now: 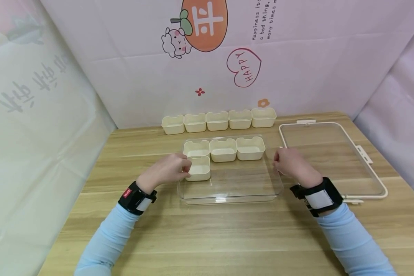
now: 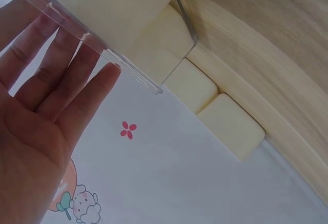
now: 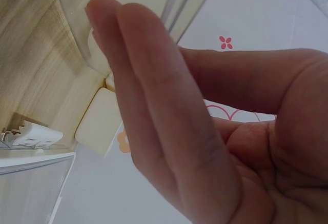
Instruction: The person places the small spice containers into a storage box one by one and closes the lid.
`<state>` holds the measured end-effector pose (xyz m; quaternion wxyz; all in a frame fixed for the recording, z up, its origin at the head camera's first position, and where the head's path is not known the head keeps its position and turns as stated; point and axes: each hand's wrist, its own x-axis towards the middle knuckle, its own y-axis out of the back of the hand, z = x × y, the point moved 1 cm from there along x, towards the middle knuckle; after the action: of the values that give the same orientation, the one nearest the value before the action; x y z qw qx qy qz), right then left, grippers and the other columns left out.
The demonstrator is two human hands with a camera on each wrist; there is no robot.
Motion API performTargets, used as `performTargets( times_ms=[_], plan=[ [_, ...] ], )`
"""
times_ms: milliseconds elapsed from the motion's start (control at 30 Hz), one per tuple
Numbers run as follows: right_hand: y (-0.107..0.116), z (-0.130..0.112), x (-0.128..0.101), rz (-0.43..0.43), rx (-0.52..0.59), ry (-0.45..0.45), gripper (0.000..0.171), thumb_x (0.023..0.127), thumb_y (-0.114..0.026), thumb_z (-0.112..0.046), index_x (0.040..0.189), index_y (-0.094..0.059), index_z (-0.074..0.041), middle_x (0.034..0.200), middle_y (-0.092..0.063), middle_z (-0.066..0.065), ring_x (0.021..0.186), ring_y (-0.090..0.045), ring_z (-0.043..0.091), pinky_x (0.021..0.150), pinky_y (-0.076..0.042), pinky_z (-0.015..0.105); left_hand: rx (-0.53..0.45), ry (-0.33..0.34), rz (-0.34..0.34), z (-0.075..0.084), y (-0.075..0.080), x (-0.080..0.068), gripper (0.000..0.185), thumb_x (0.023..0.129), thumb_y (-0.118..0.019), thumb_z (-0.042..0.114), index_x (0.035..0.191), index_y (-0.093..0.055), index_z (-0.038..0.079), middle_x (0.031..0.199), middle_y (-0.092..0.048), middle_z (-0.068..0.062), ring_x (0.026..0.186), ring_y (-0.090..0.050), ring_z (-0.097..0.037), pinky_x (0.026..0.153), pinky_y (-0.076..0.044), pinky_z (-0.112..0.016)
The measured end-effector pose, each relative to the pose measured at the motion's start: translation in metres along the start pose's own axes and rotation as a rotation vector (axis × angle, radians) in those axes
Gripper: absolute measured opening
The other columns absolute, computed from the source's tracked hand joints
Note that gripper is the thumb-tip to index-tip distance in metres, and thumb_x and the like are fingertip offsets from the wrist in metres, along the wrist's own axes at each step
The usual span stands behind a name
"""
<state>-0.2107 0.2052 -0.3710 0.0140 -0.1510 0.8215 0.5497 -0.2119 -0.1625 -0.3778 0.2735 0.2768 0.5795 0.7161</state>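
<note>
Four cream cups sit inside the clear tray [image 1: 227, 191]. At its left wall, the left hand [image 1: 167, 170] rests straight-fingered against the fourth cup [image 1: 199, 168], seating it. At the tray's right wall, the right hand [image 1: 291, 163] steadies the tray, fingers relaxed, gripping nothing.

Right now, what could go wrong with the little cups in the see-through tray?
The left hand is at the front-left cup by the clear tray wall; a nudge might tip it. The right hand sits beside the lid, so a swing might knock it.
</note>
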Motion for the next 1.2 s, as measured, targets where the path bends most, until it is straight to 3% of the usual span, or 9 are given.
performTargets(
  times_ms=[200, 267, 367, 500, 633, 733, 933, 1200],
  plan=[
    [0.001, -0.001, -0.001, -0.002, 0.000, 0.007, 0.013, 0.090, -0.057, -0.009, 0.086, -0.062, 0.003, 0.073, -0.063, 0.011, 0.063, -0.058, 0.018, 0.054, -0.042, 0.027, -0.079, 0.008, 0.024, -0.006, 0.001, 0.000, 0.015, 0.082, -0.073, 0.024, 0.078, -0.062, 0.015, 0.080, -0.059, -0.002, 0.066, -0.051, -0.011, 0.058, -0.043, -0.020],
    [0.001, -0.001, -0.001, -0.004, 0.002, 0.009, 0.013, 0.090, -0.057, -0.009, 0.086, -0.061, 0.003, 0.072, -0.063, 0.011, 0.062, -0.058, 0.018, 0.054, -0.042, 0.027, -0.088, -0.001, 0.089, -0.010, 0.001, 0.003, 0.012, 0.083, -0.073, 0.022, 0.082, -0.065, 0.013, 0.083, -0.061, -0.002, 0.070, -0.057, -0.015, 0.061, -0.046, -0.022],
    [0.001, -0.001, -0.002, -0.005, 0.004, 0.008, 0.014, 0.090, -0.057, -0.009, 0.086, -0.061, 0.003, 0.072, -0.062, 0.010, 0.062, -0.058, 0.018, 0.054, -0.042, 0.026, -0.060, 0.021, 0.239, -0.018, 0.005, 0.008, 0.011, 0.082, -0.072, 0.015, 0.088, -0.067, 0.008, 0.090, -0.064, -0.005, 0.081, -0.062, -0.021, 0.070, -0.051, -0.027],
    [0.002, 0.001, -0.002, 0.000, 0.008, -0.001, 0.013, 0.090, -0.056, -0.009, 0.085, -0.061, 0.002, 0.072, -0.062, 0.011, 0.063, -0.057, 0.019, 0.054, -0.041, 0.027, -0.004, 0.117, 0.423, -0.031, 0.014, 0.019, 0.014, 0.081, -0.071, 0.008, 0.094, -0.066, 0.005, 0.098, -0.063, -0.010, 0.093, -0.059, -0.025, 0.082, -0.051, -0.036],
    [0.002, 0.003, -0.002, 0.001, 0.008, 0.002, 0.013, 0.090, -0.056, -0.009, 0.084, -0.061, 0.002, 0.072, -0.062, 0.010, 0.063, -0.057, 0.019, 0.054, -0.040, 0.027, 0.008, 0.207, 0.528, -0.045, 0.019, 0.029, 0.013, 0.082, -0.069, 0.004, 0.094, -0.065, 0.002, 0.097, -0.061, -0.013, 0.094, -0.055, -0.028, 0.082, -0.048, -0.038],
    [0.001, 0.005, -0.002, -0.001, 0.008, 0.003, 0.013, 0.090, -0.056, -0.009, 0.084, -0.061, 0.002, 0.072, -0.062, 0.010, 0.063, -0.057, 0.018, 0.054, -0.040, 0.027, -0.007, 0.270, 0.555, -0.057, 0.019, 0.036, 0.013, 0.083, -0.067, 0.003, 0.095, -0.065, 0.000, 0.097, -0.059, -0.014, 0.092, -0.054, -0.028, 0.080, -0.047, -0.038],
    [0.000, 0.005, -0.002, -0.001, 0.003, 0.006, 0.013, 0.090, -0.056, -0.009, 0.083, -0.060, 0.001, 0.069, -0.061, 0.008, 0.062, -0.056, 0.018, 0.054, -0.040, 0.027, -0.034, 0.396, 0.545, -0.087, 0.012, 0.049, 0.017, 0.082, -0.067, 0.004, 0.097, -0.063, -0.003, 0.101, -0.059, -0.017, 0.096, -0.055, -0.030, 0.086, -0.047, -0.041],
    [-0.001, 0.002, -0.002, 0.003, 0.004, 0.013, 0.012, 0.090, -0.056, -0.009, 0.083, -0.060, 0.000, 0.069, -0.061, 0.008, 0.061, -0.057, 0.018, 0.053, -0.040, 0.027, -0.029, 0.491, 0.508, -0.114, 0.005, 0.060, 0.019, 0.083, -0.065, 0.004, 0.100, -0.064, -0.004, 0.102, -0.058, -0.018, 0.102, -0.053, -0.032, 0.088, -0.046, -0.042]
  ],
)
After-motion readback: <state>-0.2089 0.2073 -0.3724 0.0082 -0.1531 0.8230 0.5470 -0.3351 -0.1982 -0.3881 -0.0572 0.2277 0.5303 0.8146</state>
